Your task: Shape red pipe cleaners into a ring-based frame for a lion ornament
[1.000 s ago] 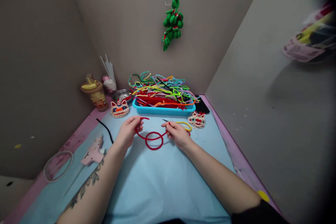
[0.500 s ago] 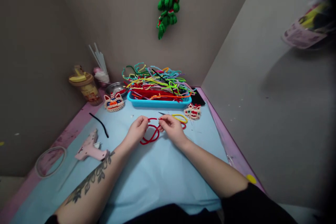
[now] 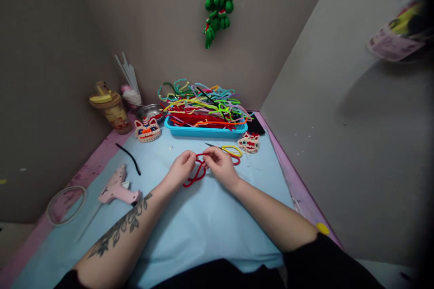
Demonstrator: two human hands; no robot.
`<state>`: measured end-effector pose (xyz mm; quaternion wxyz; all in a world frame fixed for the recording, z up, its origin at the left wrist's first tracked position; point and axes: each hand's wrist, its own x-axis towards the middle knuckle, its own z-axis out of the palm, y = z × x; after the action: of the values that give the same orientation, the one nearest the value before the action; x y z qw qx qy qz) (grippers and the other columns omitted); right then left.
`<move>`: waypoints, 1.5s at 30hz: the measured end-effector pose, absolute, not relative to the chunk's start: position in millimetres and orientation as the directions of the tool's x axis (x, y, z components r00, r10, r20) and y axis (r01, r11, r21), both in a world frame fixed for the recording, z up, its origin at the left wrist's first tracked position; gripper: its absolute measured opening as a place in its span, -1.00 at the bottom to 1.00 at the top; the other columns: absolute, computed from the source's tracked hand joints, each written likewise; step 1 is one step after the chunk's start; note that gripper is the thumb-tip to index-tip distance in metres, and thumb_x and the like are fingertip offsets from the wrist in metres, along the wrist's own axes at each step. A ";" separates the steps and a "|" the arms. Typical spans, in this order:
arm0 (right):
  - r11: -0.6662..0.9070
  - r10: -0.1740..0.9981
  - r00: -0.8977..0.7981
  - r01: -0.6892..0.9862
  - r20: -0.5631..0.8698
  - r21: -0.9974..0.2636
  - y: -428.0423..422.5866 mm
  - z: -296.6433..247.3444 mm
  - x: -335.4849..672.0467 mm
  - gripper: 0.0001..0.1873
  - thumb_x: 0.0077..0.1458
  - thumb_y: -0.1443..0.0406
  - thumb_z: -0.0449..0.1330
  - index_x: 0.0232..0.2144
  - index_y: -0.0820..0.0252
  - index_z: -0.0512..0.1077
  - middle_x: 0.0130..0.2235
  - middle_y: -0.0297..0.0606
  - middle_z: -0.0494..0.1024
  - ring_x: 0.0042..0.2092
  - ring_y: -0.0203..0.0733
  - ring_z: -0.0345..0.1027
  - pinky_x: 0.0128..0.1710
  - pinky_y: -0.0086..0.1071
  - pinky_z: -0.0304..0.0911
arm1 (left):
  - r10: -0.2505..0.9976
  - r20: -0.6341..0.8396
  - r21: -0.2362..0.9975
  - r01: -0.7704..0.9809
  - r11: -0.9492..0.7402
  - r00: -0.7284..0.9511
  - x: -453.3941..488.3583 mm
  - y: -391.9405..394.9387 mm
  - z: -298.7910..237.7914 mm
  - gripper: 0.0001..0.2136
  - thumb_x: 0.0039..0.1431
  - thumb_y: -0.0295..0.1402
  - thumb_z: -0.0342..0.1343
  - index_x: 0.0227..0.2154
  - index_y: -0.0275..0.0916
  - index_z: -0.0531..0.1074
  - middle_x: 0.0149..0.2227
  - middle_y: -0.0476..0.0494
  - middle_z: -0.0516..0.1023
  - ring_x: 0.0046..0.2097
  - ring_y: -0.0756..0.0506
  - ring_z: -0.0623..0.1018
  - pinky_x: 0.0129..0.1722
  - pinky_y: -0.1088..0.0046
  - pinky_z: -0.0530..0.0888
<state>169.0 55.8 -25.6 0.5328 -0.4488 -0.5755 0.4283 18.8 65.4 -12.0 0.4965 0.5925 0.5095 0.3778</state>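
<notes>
A red pipe cleaner (image 3: pixel 195 179) hangs in a loose loop between my hands, over the blue cloth (image 3: pixel 203 221). My left hand (image 3: pixel 183 165) pinches it from the left. My right hand (image 3: pixel 220 166) has thumb and fingers closed on it from the right, and a short stretch spans the small gap between the fingertips. Just beyond my right hand lie scissors (image 3: pixel 232 150) with yellow and red handles, partly covered by that hand.
Behind the hands stands a blue tray (image 3: pixel 206 132) heaped with coloured pipe cleaners. Lion-head pieces (image 3: pixel 148 130) flank it. At left lie a pink glue gun (image 3: pixel 118 187), its cable, and a black pipe cleaner (image 3: pixel 129 158). A cup (image 3: pixel 111 110) and metal bowl (image 3: pixel 149 112) stand back left.
My hands have come closer together, the left moving slightly right. The red strand now joins both sets of fingertips, where a gap showed before, and its loop has narrowed.
</notes>
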 end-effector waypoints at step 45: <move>0.382 0.923 -0.079 0.078 0.376 -0.921 54.6 -15.6 175.5 -0.83 -0.03 0.30 0.26 -0.29 0.11 0.49 -0.32 -0.30 0.41 -0.32 -0.28 0.30 -0.36 -0.40 0.23 | 0.901 -0.100 0.976 -0.134 0.171 0.422 11.4 63.7 -6.5 -0.69 -0.04 -0.17 0.27 -0.42 -0.28 0.34 -0.49 0.03 0.43 -0.47 0.05 0.44 -0.43 0.55 0.35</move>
<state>175.5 54.6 -15.6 0.5480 -0.4004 -0.6251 0.3855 11.4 63.7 -6.5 0.6681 0.5142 0.3729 0.3875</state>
